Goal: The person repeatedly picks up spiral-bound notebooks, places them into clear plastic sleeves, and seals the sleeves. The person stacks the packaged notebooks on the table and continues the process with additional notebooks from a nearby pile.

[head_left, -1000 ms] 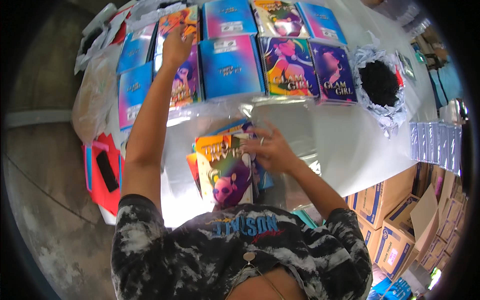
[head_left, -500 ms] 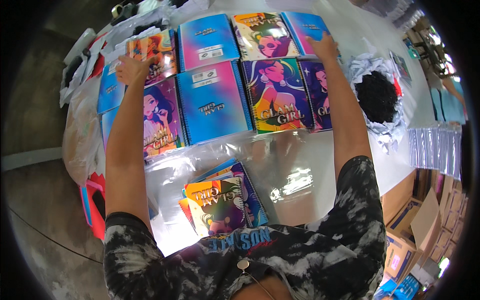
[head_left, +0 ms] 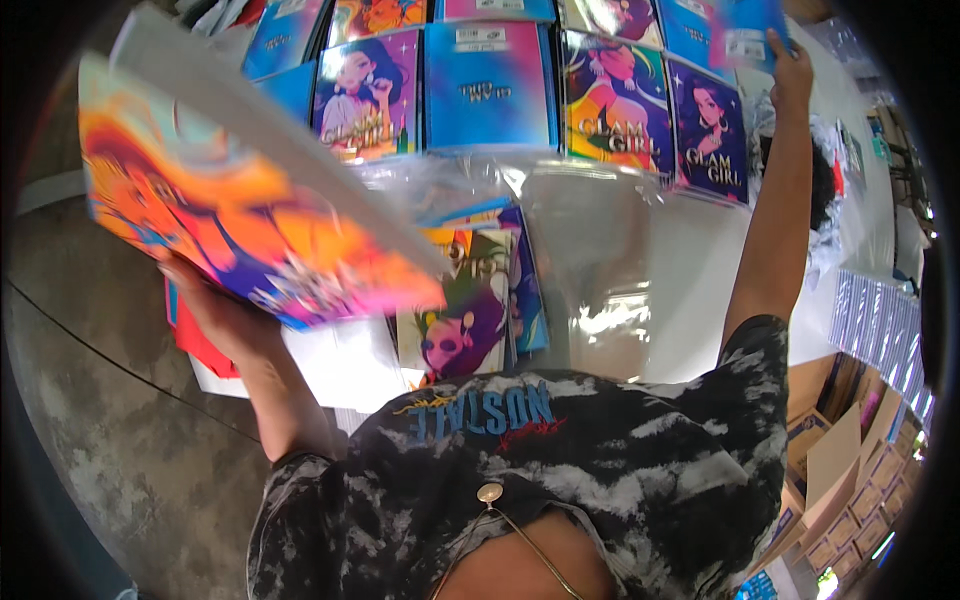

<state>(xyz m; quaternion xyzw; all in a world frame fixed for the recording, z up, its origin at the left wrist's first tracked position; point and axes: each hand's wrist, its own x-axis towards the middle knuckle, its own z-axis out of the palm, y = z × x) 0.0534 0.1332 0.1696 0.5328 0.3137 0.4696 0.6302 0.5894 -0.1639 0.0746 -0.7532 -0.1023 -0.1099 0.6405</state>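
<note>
My left hand (head_left: 215,312) is closed on the edge of a notebook with an orange cartoon cover (head_left: 250,225), lifted and tilted close to the camera at the left. My right hand (head_left: 792,78) reaches to the far right, its fingers closed on the edge of a blue notebook (head_left: 757,30) raised over the rows. Two rows of spiral notebooks lie across the table, among them a blue-pink one (head_left: 488,100) and a purple one (head_left: 707,125). Nearer my body is a small fanned pile of notebooks (head_left: 465,315), partly covered by the lifted notebook.
Clear plastic sheeting (head_left: 590,215) covers the white table. At the right sit crumpled paper with a black bundle (head_left: 825,185), a stack of silvery packs (head_left: 880,325) and an opened cardboard box (head_left: 835,465). Bare concrete floor (head_left: 120,430) shows at the left.
My left hand has picked up the orange notebook from the far-left row and swung it toward me. My right hand has lifted a blue notebook and moved right. The view has shifted.
</note>
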